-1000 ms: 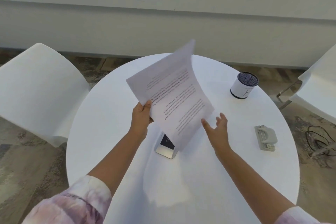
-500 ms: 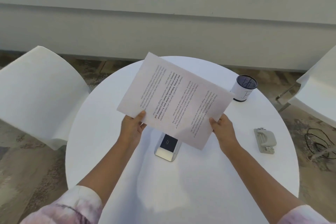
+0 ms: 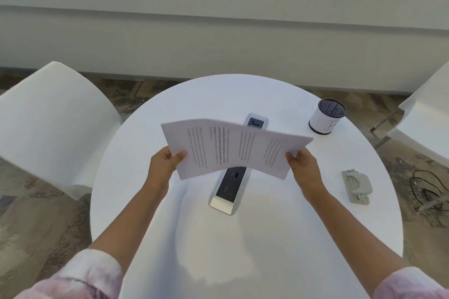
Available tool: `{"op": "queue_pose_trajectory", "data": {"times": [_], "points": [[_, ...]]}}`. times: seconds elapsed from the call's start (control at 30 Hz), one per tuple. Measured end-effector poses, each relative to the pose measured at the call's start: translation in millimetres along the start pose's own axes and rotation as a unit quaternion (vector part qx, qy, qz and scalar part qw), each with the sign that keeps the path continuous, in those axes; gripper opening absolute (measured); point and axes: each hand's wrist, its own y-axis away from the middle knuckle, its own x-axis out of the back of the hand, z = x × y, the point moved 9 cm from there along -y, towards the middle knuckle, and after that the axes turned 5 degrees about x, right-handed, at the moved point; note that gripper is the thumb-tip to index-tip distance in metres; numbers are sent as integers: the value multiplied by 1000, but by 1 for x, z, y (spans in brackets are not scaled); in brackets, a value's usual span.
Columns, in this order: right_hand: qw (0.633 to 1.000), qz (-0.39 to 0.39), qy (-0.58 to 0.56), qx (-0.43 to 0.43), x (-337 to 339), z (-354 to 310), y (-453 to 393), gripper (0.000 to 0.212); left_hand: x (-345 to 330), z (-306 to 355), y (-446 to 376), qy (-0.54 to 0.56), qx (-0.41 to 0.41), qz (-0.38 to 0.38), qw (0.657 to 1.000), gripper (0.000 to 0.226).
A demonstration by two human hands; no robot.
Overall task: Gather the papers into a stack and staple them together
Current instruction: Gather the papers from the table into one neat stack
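Note:
A stack of printed white papers hangs above the middle of the round white table, its long side running left to right and its lines of text turned sideways. My left hand grips its left edge, thumb on top. My right hand grips its right edge. The sheets sag slightly between the two hands. A grey stapler lies on the table to the right, apart from both hands.
A silver and black power outlet strip is set in the table's centre, partly hidden under the papers. A white cup with a dark mesh top stands at the back right. White chairs flank the table. Black cables lie on the floor at right.
My right hand has taken hold of the right edge. The papers have turned from tilted upright to nearly level and moved lower, held between both hands.

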Motion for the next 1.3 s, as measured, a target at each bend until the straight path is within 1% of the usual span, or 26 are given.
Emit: {"op": "queue_pose_trajectory", "data": {"times": [0.07,0.2,0.33,0.43,0.5,0.6,0.63,0.73,0.83,0.87,0.9,0.97,1.0,1.03,1.07,1.1,1.13,1.17,1.2,1.23,1.27,1.3], "points": [[1000,-7,-9,8,0,-1,-2,30,-4,3,2,-10,-8,-1,1000,21],[1000,-14,-18,2,-3,6,-3,21,-16,4,10,-32,-18,-6,999,17],[998,-30,38,-31,-9,28,0,30,-24,-10,15,-74,2,-16,997,20],[996,-22,79,-35,-7,34,1,29,-25,-11,15,-66,-1,-5,998,19],[997,-13,76,-32,-5,33,-1,27,-28,-4,16,-61,-16,-2,998,23],[997,-8,67,-25,-4,31,-2,26,-33,1,16,-69,-29,-6,997,41],[997,-12,69,-23,-4,32,-2,26,-34,-1,15,-71,-27,-7,997,40],[996,-24,75,-31,-6,38,-2,28,-32,-9,13,-59,-17,-1,998,24],[996,-8,72,-51,-2,43,-4,23,-28,-15,11,-40,-1,0,999,18],[996,3,64,-58,0,44,-3,24,-26,-18,10,-28,9,0,1000,18],[996,21,54,-66,3,46,-2,31,-24,-20,10,-10,20,2,1000,20],[993,52,43,-96,6,53,2,48,-22,-26,10,48,39,2,998,23],[990,49,46,-125,4,58,6,55,-23,-28,12,81,48,-2,996,24],[984,24,55,-166,-3,67,11,62,-25,-32,14,110,57,-6,992,26],[976,-20,50,-210,-15,76,18,69,-29,-35,17,135,66,-12,989,27],[965,-72,22,-250,-29,85,26,73,-33,-40,19,156,75,-18,985,28],[953,-121,-33,-277,-45,87,34,71,-38,-46,21,177,86,-25,980,28],[941,-153,-103,-283,-59,83,38,64,-42,-52,23,192,97,-35,976,28],[933,-163,-175,-270,-69,75,38,54,-47,-57,26,202,108,-45,972,29],[927,-146,-238,-252,-72,68,34,45,-50,-60,28,205,115,-56,970,30],[925,-111,-277,-234,-71,61,30,34,-54,-62,30,206,120,-66,969,32],[930,-74,-286,-220,-65,59,25,23,-56,-64,31,205,122,-74,968,35]]}}
